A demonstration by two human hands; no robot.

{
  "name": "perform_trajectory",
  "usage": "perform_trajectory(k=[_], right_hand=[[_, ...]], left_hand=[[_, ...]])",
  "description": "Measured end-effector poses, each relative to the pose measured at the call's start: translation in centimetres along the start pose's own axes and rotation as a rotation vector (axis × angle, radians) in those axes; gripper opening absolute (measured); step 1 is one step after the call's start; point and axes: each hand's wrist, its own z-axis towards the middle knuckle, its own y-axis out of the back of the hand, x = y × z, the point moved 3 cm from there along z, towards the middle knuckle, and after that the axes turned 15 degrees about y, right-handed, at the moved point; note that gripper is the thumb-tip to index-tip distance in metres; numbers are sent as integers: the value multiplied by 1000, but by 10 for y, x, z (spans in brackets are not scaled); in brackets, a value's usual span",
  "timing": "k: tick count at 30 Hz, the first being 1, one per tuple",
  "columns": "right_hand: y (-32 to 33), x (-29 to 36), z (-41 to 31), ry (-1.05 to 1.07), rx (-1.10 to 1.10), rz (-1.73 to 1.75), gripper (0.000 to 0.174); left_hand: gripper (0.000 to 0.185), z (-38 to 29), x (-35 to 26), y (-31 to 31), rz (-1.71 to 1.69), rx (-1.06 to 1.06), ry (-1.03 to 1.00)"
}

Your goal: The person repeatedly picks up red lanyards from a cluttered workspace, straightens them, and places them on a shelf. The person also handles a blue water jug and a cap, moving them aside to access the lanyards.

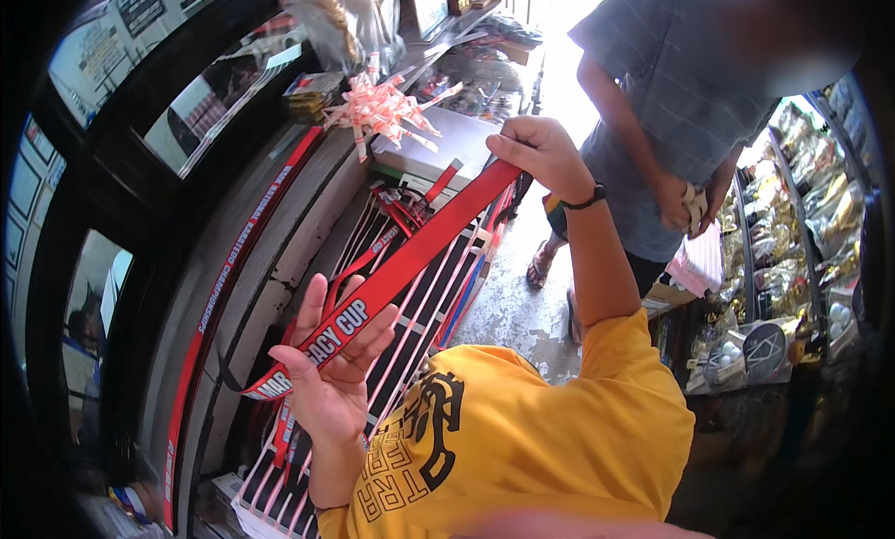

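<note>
A wide red printed ribbon stretches diagonally between my hands. My right hand, with a black band at the wrist, pinches its upper end. The ribbon's lower part lies across the open palm of my left hand, whose fingers are spread and thumb raised; its dark-edged tail curls off past the thumb. Beneath my hands, more red printed lanyards lie over a stack of black pieces with pale strips. Another long red printed ribbon runs along the grey ledge at the left.
A red-and-white bunch of ribbon sits on the ledge's far end, near clear plastic bags. Another person stands at the upper right, holding something pale. Shelves of plastic-wrapped items line the right side. A dark-framed window borders the left.
</note>
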Motion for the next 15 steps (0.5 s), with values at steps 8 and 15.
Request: perform_trajectory(k=[8,15], right_hand=[[19,-7,-7,21,4,-117,28],[26,-15,-16,126,82,90,21]], left_hand=[[79,12,13,3,321,-112,15],[82,5,25,1,418,-74,-1]])
